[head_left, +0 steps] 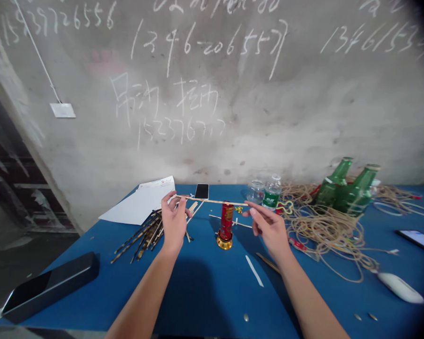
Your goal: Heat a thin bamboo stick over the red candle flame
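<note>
Soft even light; shadow under right hand (270,230); edges warped, corners dark.

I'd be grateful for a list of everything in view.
blue table: one, blue, underneath.
chalk-marked concrete wall: one, grey, behind.
glass bottles: two, green, right.
plastic water bottle: one, clear, back centre.
tangled twine: one heap, tan, right.
split bamboo sticks: one bundle, brown, left.
gold-based cylindrical tube: one, red, centre.
paper sheet: one, white, left.
smartphones: two, dark, back centre, far right.
long dark case: one, black, front left.
computer mouse: one, white, front right.
thin wooden stick: one, tan, between hands.
left hand: one, pinching stick.
right hand: one, pinching stick.
</note>
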Demonstrator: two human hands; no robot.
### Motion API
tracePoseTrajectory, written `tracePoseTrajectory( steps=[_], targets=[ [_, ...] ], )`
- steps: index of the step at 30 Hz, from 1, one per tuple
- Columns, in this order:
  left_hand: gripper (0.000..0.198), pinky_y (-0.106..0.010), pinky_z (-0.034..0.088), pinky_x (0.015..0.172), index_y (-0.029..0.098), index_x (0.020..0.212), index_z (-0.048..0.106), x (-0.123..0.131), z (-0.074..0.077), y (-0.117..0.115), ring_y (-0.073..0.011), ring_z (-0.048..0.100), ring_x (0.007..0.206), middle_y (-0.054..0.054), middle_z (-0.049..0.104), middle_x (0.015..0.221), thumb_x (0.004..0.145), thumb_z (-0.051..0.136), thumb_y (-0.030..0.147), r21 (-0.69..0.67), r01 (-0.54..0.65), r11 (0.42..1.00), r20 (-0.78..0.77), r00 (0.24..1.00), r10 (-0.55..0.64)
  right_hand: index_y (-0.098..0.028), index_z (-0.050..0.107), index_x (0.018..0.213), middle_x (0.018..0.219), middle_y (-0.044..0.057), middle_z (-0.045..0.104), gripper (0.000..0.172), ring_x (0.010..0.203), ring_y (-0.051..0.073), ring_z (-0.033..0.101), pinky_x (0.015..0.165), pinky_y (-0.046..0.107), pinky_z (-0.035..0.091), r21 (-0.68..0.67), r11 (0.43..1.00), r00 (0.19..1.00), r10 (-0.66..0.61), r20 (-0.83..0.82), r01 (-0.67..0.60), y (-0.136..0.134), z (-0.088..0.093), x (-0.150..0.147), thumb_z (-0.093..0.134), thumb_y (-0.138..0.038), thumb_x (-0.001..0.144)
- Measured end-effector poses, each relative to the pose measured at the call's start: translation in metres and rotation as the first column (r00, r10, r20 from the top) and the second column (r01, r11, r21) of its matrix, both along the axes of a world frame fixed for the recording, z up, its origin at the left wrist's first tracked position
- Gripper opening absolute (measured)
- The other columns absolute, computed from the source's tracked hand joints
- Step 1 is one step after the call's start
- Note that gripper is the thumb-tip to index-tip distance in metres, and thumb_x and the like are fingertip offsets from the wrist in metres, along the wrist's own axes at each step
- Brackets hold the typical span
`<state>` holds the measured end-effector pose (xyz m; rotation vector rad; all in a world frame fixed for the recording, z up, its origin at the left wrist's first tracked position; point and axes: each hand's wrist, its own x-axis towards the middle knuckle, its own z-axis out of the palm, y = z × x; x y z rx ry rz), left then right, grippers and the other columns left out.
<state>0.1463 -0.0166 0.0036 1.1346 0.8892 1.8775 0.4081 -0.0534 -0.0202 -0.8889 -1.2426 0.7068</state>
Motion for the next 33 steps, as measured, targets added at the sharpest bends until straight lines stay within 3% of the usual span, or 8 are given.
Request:
tracePoseTrajectory(
  steps=[21, 33],
  targets=[
    [0.044, -0.022, 0.049, 0.055, 0.024, 0.125, 0.05, -0.001, -0.0012, 0.0027, -0.0042, 0.055, 0.051, -0.007, 0.073, 0.116, 0.093, 0.074, 0.04, 0.021, -0.025, 0.999, 0.033, 0.999, 0.025, -0.021, 0.08, 0.125, 0.092, 0.009, 0.078, 0.046, 0.046, 0.01, 0.047, 0.041, 0.027, 0.042, -0.016, 1.0, 1.0, 0.0, 0.023, 0.0, -0.0024, 0.0007, -0.001, 0.075, -0.052, 0.091],
    [0.044, -0.022, 0.05, 0.057, 0.025, 0.13, 0.052, -0.0017, -0.0023, 0.002, -0.004, 0.056, 0.053, -0.008, 0.072, 0.121, 0.095, 0.072, 0.043, 0.027, -0.055, 0.998, 0.013, 0.998, 0.055, -0.02, 0.076, 0.133, 0.094, 0.01, 0.079, 0.053, 0.047, 0.011, 0.048, 0.041, 0.027, 0.041, -0.041, 0.997, 0.997, 0.069, 0.032, -0.067, -0.0047, 0.002, -0.0032, 0.076, -0.052, 0.091]
  ],
)
